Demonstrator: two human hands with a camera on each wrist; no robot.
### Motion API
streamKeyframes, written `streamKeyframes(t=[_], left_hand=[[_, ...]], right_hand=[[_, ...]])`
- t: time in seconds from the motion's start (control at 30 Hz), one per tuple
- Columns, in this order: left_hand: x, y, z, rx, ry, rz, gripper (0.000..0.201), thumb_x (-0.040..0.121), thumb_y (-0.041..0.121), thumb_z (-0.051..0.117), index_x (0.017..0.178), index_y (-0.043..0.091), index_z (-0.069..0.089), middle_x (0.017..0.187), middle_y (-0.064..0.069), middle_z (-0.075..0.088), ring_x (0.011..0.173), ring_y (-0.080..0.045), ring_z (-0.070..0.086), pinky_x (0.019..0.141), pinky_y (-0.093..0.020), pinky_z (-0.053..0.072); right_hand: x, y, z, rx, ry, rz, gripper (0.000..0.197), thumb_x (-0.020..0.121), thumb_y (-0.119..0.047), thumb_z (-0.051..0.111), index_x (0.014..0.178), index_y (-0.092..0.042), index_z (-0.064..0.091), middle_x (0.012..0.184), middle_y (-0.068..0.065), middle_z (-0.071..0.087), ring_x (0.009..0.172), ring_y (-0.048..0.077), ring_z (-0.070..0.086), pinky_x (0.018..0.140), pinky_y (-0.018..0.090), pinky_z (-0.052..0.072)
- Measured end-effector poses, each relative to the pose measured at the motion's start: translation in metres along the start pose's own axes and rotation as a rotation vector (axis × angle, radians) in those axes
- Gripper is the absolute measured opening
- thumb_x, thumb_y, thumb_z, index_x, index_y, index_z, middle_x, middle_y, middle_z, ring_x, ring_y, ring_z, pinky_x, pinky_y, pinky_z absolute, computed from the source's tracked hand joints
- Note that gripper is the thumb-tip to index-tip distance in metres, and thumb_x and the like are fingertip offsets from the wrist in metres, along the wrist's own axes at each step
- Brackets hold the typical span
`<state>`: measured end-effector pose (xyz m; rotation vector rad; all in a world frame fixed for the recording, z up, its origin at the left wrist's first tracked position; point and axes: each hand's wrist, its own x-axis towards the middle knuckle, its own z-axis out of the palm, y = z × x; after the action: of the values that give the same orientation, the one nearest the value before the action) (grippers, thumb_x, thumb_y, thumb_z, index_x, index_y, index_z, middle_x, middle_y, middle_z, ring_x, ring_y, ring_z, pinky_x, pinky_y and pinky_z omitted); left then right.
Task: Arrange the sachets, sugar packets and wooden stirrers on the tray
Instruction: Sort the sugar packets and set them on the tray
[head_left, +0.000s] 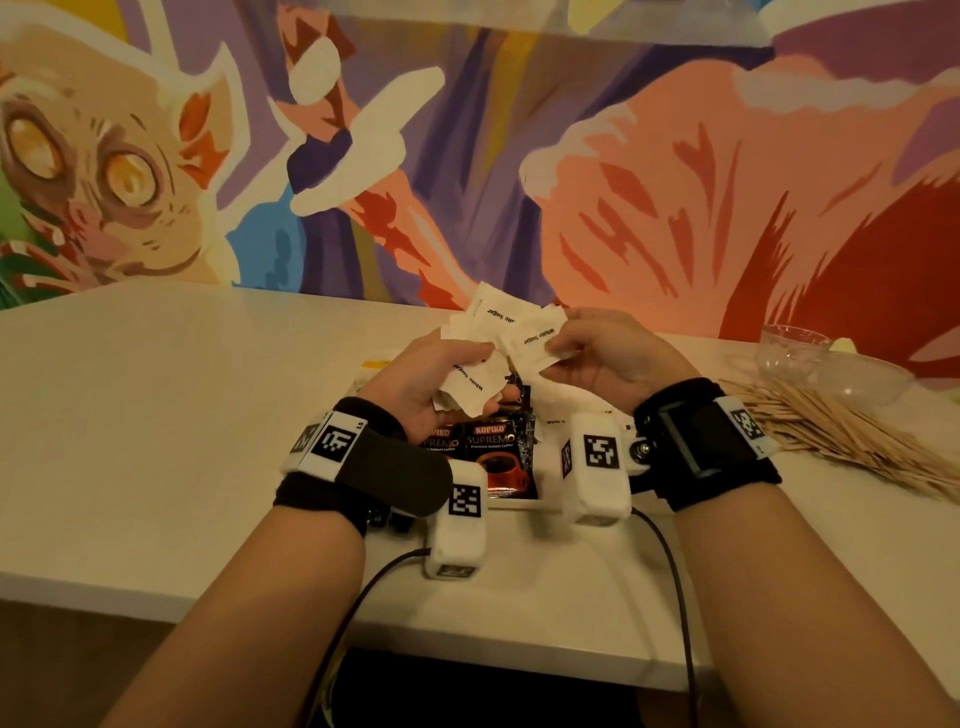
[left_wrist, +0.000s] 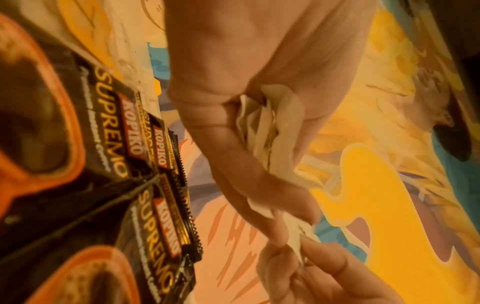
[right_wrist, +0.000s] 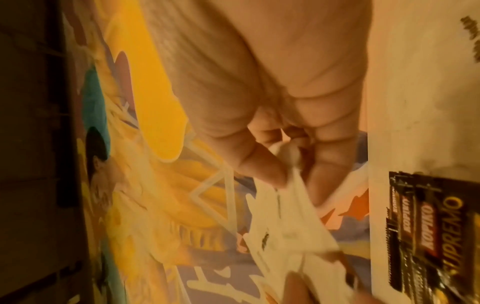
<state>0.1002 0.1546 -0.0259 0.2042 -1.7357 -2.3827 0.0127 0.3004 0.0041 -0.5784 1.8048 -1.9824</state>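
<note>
Both hands, left (head_left: 415, 384) and right (head_left: 597, 358), pinch white sugar packets (head_left: 480, 338) above the coffee sachets (head_left: 498, 452), apparently squaring the stack.

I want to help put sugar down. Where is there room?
Bare table left of the tray is free. The tray's left side holds coffee sachets; wooden stirrers and plastic cups crowd the right.
</note>
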Motion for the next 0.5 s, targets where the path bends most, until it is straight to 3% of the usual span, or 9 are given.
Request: streamKeyframes(t=[0.17, 0.23, 0.37, 0.5], left_hand=[[-0.0012, 0.0006, 0.0028, 0.021, 0.006, 0.027, 0.025, 0.093, 0.018, 0.055, 0.118, 0.014, 0.053, 0.091, -0.013, 0.07, 0.063, -0.023, 0.069, 0.042, -0.023, 0.05], [-0.0015, 0.0008, 0.0047, 0.024, 0.006, 0.043, 0.026, 0.093, 0.02, 0.056, 0.117, 0.013, 0.053, 0.091, -0.015, 0.07, 0.062, -0.022, 0.069, 0.042, -0.023, 0.05], [0.0015, 0.0003, 0.0034, -0.001, 0.038, 0.075, 0.03, 0.094, 0.014, 0.053, 0.123, 0.008, 0.051, 0.096, -0.018, 0.069, 0.061, -0.024, 0.069, 0.041, -0.022, 0.047], [0.0018, 0.0002, 0.004, 0.029, 0.057, 0.101, 0.027, 0.093, 0.009, 0.052, 0.12, 0.004, 0.05, 0.089, -0.018, 0.068, 0.059, -0.025, 0.068, 0.038, -0.02, 0.044]], right_hand=[[0.0062, 0.0033, -0.005, 0.113, 0.033, 0.039, 0.024, 0.075, 0.015, 0.038, 0.076, -0.003, 0.052, 0.075, 0.01, 0.046, 0.058, 0.018, 0.046, 0.047, 0.024, 0.042], [0.0057, 0.0058, -0.0026, 0.062, -0.033, 0.051, 0.025, 0.076, 0.017, 0.036, 0.073, -0.003, 0.052, 0.071, 0.01, 0.048, 0.057, 0.017, 0.048, 0.047, 0.023, 0.043], [0.0071, 0.0072, -0.0014, 0.009, -0.031, -0.025, 0.036, 0.079, 0.018, 0.04, 0.087, -0.004, 0.066, 0.081, 0.013, 0.058, 0.079, 0.024, 0.051, 0.07, 0.033, 0.048], [0.01, 0.0041, -0.0075, -0.019, 0.034, -0.069, 0.034, 0.083, 0.012, 0.043, 0.092, -0.013, 0.064, 0.087, 0.008, 0.061, 0.081, 0.022, 0.057, 0.068, 0.037, 0.053]])
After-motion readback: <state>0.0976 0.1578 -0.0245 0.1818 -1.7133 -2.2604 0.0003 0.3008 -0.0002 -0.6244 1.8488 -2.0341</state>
